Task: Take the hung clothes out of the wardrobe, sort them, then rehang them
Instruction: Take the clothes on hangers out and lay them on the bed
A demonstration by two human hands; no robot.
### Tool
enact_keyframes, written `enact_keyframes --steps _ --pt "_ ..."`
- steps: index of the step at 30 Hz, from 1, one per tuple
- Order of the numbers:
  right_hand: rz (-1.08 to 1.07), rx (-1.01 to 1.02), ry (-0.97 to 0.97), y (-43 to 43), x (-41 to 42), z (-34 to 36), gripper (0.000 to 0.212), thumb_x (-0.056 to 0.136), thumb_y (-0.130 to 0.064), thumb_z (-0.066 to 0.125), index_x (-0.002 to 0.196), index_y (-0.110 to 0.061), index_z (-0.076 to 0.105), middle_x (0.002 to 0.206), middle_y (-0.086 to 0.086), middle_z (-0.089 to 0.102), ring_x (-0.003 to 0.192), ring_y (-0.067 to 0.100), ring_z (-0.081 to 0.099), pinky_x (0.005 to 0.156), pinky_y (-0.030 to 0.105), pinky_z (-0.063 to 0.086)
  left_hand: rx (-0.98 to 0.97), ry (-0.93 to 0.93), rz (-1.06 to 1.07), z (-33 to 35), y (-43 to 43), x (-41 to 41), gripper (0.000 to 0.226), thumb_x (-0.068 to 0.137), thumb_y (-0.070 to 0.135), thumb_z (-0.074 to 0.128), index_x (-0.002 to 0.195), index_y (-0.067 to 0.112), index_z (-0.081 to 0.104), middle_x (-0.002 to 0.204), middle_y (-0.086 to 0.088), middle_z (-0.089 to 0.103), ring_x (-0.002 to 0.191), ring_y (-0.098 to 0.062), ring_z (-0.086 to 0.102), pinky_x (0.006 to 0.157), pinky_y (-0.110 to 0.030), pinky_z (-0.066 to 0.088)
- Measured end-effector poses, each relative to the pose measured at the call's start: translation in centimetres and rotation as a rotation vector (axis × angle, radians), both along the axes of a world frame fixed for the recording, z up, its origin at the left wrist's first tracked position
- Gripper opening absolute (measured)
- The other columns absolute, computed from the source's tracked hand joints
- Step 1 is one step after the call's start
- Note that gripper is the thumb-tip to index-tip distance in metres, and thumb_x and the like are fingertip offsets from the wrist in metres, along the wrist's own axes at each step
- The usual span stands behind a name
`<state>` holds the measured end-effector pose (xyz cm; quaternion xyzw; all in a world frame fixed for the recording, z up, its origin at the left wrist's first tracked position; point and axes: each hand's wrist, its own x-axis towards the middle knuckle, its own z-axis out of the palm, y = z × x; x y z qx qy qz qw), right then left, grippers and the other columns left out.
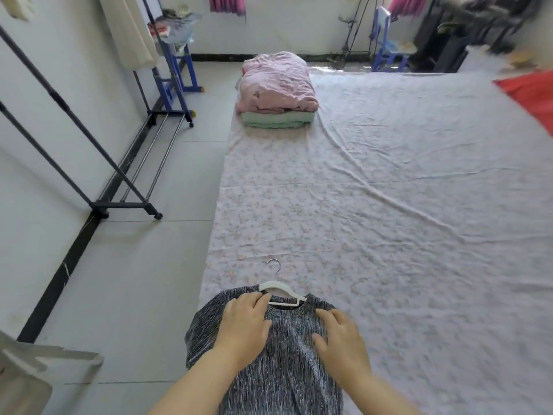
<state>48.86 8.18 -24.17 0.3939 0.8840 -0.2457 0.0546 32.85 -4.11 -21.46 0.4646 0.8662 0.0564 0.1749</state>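
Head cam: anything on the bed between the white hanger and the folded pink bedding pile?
Nothing: in the head view only bare, creased floral sheet runs from the hanger to the pile.

A bedroom — sheeted bed (389, 190), folded quilts (278, 85), clothes rack (119, 163).

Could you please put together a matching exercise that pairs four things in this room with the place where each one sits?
Things
1. white plastic hanger with a metal hook
2. folded pink quilt
3. folded mint-green blanket
4. black metal clothes rack

Places
A. standing on the grey floor, left of the floral-sheeted bed
B. in the neck of the dark grey knitted sweater
C. bottom of the stack on the bed
D. top of that stack

Pairs: 1-B, 2-D, 3-C, 4-A
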Motion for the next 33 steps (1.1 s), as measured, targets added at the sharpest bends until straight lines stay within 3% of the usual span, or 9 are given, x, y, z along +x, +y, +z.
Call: enact_keyframes --steps 6,12,21,26,33 --pt "-0.187 0.035 0.007 -3.1 4.9 5.1 0.054 0.092 -0.039 0.049 0.141 -0.031 0.028 0.139 -0.009 0.033 0.126 0.014 0.032 0.101 0.027 0.033 0.012 -0.018 -0.208 4.2 0.3 1.9 0.052 0.093 0.037 0.045 0.141 0.029 0.027 0.142 0.011 0.035 0.131 -0.013 0.030 0.111 -0.036 0.020" --pt "-0.500 0.171 -0.025 -9.4 12.9 9.7 0.055 0.091 -0.041 0.050 0.141 -0.032 0.028 0.138 -0.008 0.035 0.123 0.015 0.036 0.102 0.024 0.031 0.025 -0.008 -0.567 7.8 1.1 6.4 0.059 0.092 0.042 0.046 0.143 0.028 0.021 0.146 0.007 0.030 0.135 -0.019 0.027 0.111 -0.037 0.020" --pt "-1.059 0.324 -0.116 -25.1 27.3 15.1 0.060 0.090 -0.044 0.049 0.143 -0.030 0.026 0.142 -0.006 0.032 0.127 0.016 0.035 0.103 0.024 0.027 0.109 0.015 -1.165 13.4 -1.4 23.3 0.065 0.091 0.048 0.045 0.146 0.029 0.016 0.150 0.006 0.026 0.137 -0.019 0.023 0.113 -0.038 0.016" --pt "-1.390 0.381 -0.184 -37.9 35.1 17.6 0.060 0.089 -0.038 0.048 0.144 -0.030 0.024 0.141 -0.007 0.033 0.128 0.013 0.033 0.104 0.022 0.027 0.234 -0.008 -1.528 16.4 -8.2 36.5 0.065 0.089 0.047 0.046 0.145 0.028 0.019 0.147 0.008 0.029 0.136 -0.015 0.023 0.110 -0.033 0.015" --pt "-1.871 0.436 -0.233 -59.6 41.3 19.9 0.057 0.091 -0.037 0.047 0.143 -0.031 0.024 0.139 -0.009 0.034 0.126 0.013 0.033 0.103 0.023 0.029 0.323 -0.133 -1.955 18.5 -25.0 51.8 0.066 0.089 0.049 0.046 0.145 0.029 0.018 0.147 0.010 0.029 0.137 -0.013 0.022 0.112 -0.033 0.014"
